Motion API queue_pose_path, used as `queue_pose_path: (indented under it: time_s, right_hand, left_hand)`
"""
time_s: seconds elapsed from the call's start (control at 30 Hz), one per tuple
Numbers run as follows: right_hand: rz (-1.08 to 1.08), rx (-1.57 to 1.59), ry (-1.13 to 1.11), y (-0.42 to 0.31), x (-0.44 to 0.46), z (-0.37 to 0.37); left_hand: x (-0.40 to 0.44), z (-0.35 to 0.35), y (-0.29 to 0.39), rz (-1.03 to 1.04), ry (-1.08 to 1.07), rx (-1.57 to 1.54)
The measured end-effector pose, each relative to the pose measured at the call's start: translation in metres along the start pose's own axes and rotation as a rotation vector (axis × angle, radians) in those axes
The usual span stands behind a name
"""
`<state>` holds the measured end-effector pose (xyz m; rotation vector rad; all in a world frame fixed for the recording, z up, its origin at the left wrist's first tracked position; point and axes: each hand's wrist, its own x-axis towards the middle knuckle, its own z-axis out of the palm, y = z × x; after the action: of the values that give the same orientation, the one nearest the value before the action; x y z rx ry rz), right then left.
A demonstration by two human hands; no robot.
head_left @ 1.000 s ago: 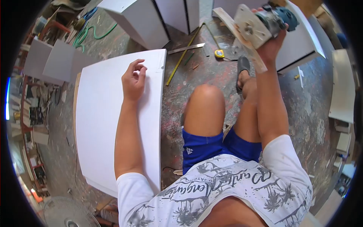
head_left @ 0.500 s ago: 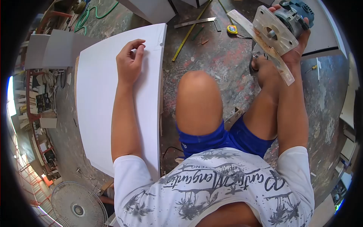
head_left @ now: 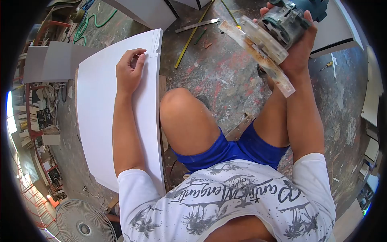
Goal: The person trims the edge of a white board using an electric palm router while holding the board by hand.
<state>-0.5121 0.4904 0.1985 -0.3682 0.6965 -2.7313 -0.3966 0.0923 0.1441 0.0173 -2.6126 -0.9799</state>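
Note:
My left hand point(head_left: 130, 70) rests on a large white board point(head_left: 100, 105). Its fingers are loosely curled with a gap between thumb and forefinger, and nothing shows in it. Faint pencil lines and a small notch mark the board's far right corner by the fingertips. My right hand point(head_left: 297, 56) is wrapped around a teal and black trim router point(head_left: 284, 24), held up in the air to the right. Its clear base plate point(head_left: 264, 40) is tilted and seen nearly edge-on. A long, translucent, brown-stained strip point(head_left: 258, 56) is fixed across the plate.
On the floor lie a metal square point(head_left: 197, 25), a yellow measuring tape blade point(head_left: 193, 36), a green pencil point(head_left: 200, 36) and a screwdriver point(head_left: 325, 66). Cabinet panels point(head_left: 145, 14) stand ahead. A fan point(head_left: 84, 228) is at lower left, and a green hose point(head_left: 85, 26) lies upper left.
The router has tilted, turning its base plate from facing me to nearly edge-on, and has come left in view. My near knee has swung left toward the board. My left hand stays on the board.

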Motion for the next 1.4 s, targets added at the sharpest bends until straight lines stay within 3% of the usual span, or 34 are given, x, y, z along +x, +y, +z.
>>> queue_pose_path:
  time_s: [0.17,0.27,0.3,0.4,0.47,0.57,0.67,0.7,0.77,0.83,0.9,0.97,1.03,1.13,1.17,1.27,1.4]
  right_hand:
    - [0.021,-0.171,-0.069,-0.001,-0.002,-0.014]
    - [-0.207,-0.675,0.145,0.018,-0.002,-0.011]
    - [-0.399,-0.879,0.119,0.026,-0.004,-0.005]
    - [-0.661,-1.202,-0.056,0.039,0.0,0.004]
    - [-0.636,-1.236,-0.121,0.046,-0.002,0.012]
    - [-0.622,-1.301,-0.215,0.056,0.006,0.019]
    - [-0.624,-1.331,-0.303,0.066,0.018,0.01]
    - [-0.603,-1.325,-0.331,0.07,0.022,0.007]
    - [-0.56,-1.283,-0.37,0.076,0.03,0.003]
    - [-0.523,-1.306,-0.383,0.078,0.037,0.004]
    - [-0.459,-1.288,-0.353,0.083,0.039,0.008]
    - [-0.457,-1.273,-0.352,0.084,0.044,0.011]
    - [-0.468,-1.279,-0.335,0.084,0.045,0.016]
    - [-0.462,-1.258,-0.358,0.083,0.045,0.018]
    - [-0.526,-1.301,-0.383,0.083,0.046,0.017]
    - [-0.488,-1.309,-0.451,0.084,0.046,0.012]
    - [-0.412,-1.17,-0.378,0.092,0.047,0.017]
  left_hand:
    - [0.001,-0.004,-0.003,0.028,-0.032,0.031]
    - [0.003,-0.005,0.0,0.048,-0.018,0.029]
    - [0.005,-0.007,0.002,0.028,-0.028,-0.001]
    - [0.01,-0.014,-0.003,-0.091,-0.053,-0.097]
    - [0.016,-0.017,-0.013,-0.144,-0.047,-0.145]
    - [0.033,-0.03,-0.01,-0.403,-0.173,-0.134]
    - [0.059,-0.021,-0.002,-0.237,-0.161,-0.173]
    - [0.071,-0.015,0.009,-0.006,-0.123,-0.18]
    - [0.093,-0.006,0.043,0.135,-0.12,-0.412]
    - [0.118,0.007,0.074,0.401,-0.085,-0.541]
    - [0.128,0.012,0.114,0.429,-0.265,-0.958]
    - [0.135,0.003,0.139,0.348,-0.537,-1.094]
    - [0.135,0.021,0.149,0.447,-0.37,-1.08]
    - [0.146,0.027,0.148,0.562,-0.349,-1.045]
    - [0.149,0.017,0.145,0.32,-0.684,-1.265]
    - [0.15,0.012,0.145,0.282,-0.696,-1.243]
    - [0.145,0.002,0.148,0.188,-0.688,-1.263]
